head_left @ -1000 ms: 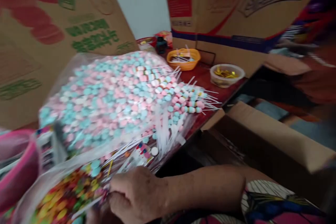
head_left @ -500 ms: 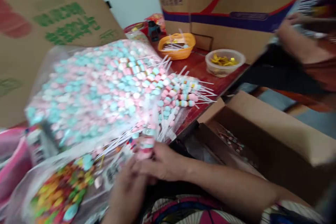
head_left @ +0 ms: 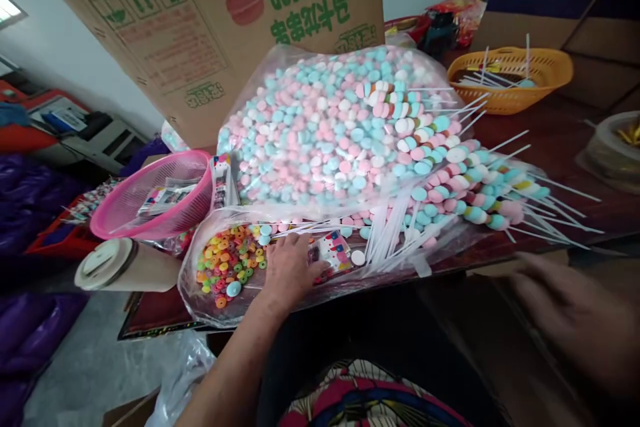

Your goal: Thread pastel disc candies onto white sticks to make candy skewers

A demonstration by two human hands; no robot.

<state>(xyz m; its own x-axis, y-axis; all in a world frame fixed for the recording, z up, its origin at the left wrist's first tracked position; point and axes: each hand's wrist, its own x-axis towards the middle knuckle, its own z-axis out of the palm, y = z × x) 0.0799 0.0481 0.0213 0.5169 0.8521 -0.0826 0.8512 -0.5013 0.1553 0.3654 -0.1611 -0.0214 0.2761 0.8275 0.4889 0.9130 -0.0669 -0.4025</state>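
My left hand [head_left: 291, 270] lies palm down at the table's front edge, fingers stretched over white sticks [head_left: 313, 227]. Its thumb is beside a small printed packet [head_left: 334, 252]. Left of it, colourful ring-shaped candies [head_left: 227, 263] lie in clear plastic. My right hand [head_left: 575, 320] is off the table at the right, blurred, with fingers apart and nothing visible in them. Behind the hands, a large clear bag of pink, blue and white marshmallows [head_left: 310, 133] covers the table. Skewers of marshmallows and rings [head_left: 480, 190] are heaped at its right side.
A pink mesh basket [head_left: 155, 223] and a lidded paper cup [head_left: 127, 265] stand at the left. A yellow basket [head_left: 510, 100] with sticks and a clear tub [head_left: 613, 150] are at the right. A large carton [head_left: 175, 33] rises behind the bag.
My hands were together around a pink and blue marshmallow piece and have parted. The right moved off to the right; the left now rests on the sticks. The view has turned left.
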